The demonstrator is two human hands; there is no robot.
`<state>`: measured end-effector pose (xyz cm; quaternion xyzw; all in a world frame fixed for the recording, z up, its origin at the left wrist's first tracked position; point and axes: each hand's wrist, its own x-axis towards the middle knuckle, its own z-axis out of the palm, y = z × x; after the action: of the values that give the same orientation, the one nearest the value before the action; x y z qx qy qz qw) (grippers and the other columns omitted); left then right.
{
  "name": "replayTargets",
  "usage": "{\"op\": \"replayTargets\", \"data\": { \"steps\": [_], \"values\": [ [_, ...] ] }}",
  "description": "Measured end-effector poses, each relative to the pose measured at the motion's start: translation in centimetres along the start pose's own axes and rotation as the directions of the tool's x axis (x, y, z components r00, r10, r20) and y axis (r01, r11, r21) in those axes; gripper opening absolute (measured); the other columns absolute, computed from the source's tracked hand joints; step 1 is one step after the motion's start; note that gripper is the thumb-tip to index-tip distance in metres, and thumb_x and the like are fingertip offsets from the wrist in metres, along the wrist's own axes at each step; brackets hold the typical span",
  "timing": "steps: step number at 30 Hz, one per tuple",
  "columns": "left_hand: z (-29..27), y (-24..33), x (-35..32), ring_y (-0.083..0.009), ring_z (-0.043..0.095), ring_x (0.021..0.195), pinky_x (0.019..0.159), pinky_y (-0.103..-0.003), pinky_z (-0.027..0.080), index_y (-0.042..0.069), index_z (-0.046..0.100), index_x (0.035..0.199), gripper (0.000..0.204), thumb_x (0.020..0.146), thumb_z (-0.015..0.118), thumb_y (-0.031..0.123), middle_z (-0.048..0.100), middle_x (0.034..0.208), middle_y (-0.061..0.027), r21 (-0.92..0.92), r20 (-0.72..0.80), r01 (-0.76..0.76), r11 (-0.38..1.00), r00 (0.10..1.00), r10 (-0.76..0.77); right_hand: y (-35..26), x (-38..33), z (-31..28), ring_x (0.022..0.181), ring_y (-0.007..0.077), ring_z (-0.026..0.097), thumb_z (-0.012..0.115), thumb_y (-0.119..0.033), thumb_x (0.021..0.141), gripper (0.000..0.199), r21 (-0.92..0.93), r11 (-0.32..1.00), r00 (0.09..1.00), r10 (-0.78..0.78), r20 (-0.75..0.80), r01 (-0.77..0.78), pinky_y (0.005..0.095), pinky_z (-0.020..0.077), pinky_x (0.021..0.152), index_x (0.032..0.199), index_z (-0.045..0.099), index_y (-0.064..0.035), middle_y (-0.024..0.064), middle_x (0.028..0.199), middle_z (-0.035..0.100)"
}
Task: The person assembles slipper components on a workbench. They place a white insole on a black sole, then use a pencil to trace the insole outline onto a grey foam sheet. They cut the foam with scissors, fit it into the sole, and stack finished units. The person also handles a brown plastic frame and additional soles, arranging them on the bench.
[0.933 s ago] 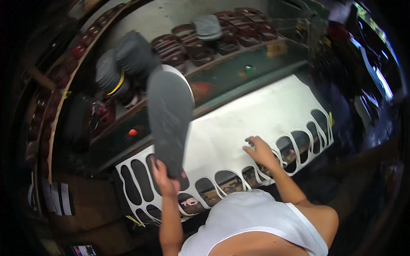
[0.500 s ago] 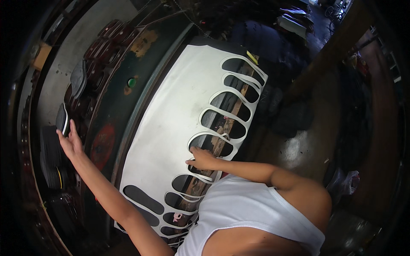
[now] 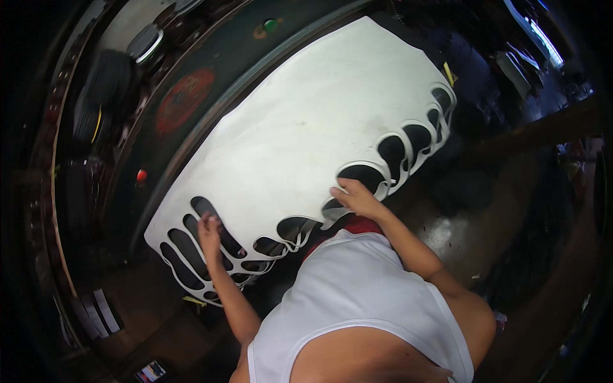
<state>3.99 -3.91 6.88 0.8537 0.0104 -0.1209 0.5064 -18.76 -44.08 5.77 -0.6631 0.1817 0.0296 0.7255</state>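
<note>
A large white sheet (image 3: 306, 127) lies across a dark green machine bed (image 3: 211, 127). Its near edge is full of sole-shaped cut-out holes (image 3: 357, 173). My left hand (image 3: 209, 231) rests flat on the sheet's lower left part, among the cut-outs, holding nothing. My right hand (image 3: 355, 198) presses on the sheet's near edge between two holes, fingers spread on the material.
A red round label (image 3: 185, 99), a red button (image 3: 141, 175) and a green button (image 3: 271, 25) sit on the machine. Dark stacked soles (image 3: 102, 96) fill shelves at the far left. The concrete floor (image 3: 460, 236) shows at the right.
My left hand held a dark sole cut-out, reached to the far-left shelf, and has come back empty onto the sheet. My right hand stayed on the near edge.
</note>
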Motion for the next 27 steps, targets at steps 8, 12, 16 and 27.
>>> {"op": "replayTargets", "data": {
  "steps": [8, 12, 16, 27],
  "values": [
    [1.6, -5.2, -8.1, -0.0313, 0.052, 0.132, 0.113, -0.037, 0.036, -0.011, 0.044, 0.144, 0.067, 0.108, 0.045, 0.045, 0.055, 0.141, -0.0232, -0.005, -0.073, 0.043, 0.999, 0.996, -0.043, 1.4, -13.1, 3.3, 0.056, 0.0076, 0.05, 0.061, -0.029, 0.103, 0.032, -0.084, 0.984, 0.976, 0.167, 0.138, -0.157, 0.0254, 0.0415, 0.05, 0.084, 0.053, -0.0053, 0.0003, 0.065, 0.054],
    [1.4, -5.0, -7.7, -0.0249, 0.06, 0.116, 0.103, -0.037, 0.047, -0.011, 0.053, 0.13, 0.058, 0.104, 0.057, 0.041, 0.061, 0.13, -0.0193, -0.487, 0.205, 0.242, 0.839, 0.966, -0.16, 4.6, -19.0, 4.3, 0.063, 0.0091, 0.056, 0.063, -0.027, 0.102, 0.028, -0.009, 0.977, 0.968, 0.214, 0.134, -0.215, 0.0259, 0.0465, 0.06, 0.096, 0.061, -0.0002, 0.002, 0.069, 0.059],
    [1.3, -1.8, -9.2, -0.019, 0.067, 0.09, 0.084, -0.031, 0.054, -0.007, 0.062, 0.109, 0.038, 0.095, 0.074, 0.026, 0.069, 0.109, -0.0157, -0.644, 0.142, 0.139, 0.753, 0.988, -0.061, 6.8, -22.6, 5.0, 0.071, 0.0116, 0.058, 0.062, -0.028, 0.102, 0.028, -0.024, 0.982, 0.98, 0.19, 0.067, -0.189, 0.0285, 0.0489, 0.067, 0.1, 0.066, -0.0002, 0.0041, 0.075, 0.062],
    [0.8, 9.3, -23.5, -0.0237, 0.066, 0.103, 0.095, -0.036, 0.05, -0.002, 0.064, 0.118, 0.032, 0.09, 0.077, 0.008, 0.07, 0.113, -0.0108, -0.401, -0.083, -0.607, 0.686, 0.77, 0.633, -4.5, -20.8, 3.0, 0.118, 0.0386, 0.059, 0.09, -0.032, 0.07, 0.082, -0.977, 0.205, 0.508, -0.837, -0.206, -0.059, 0.0486, 0.0477, 0.1, 0.138, 0.052, -0.0068, 0.0199, 0.13, 0.059]
  ]
}}
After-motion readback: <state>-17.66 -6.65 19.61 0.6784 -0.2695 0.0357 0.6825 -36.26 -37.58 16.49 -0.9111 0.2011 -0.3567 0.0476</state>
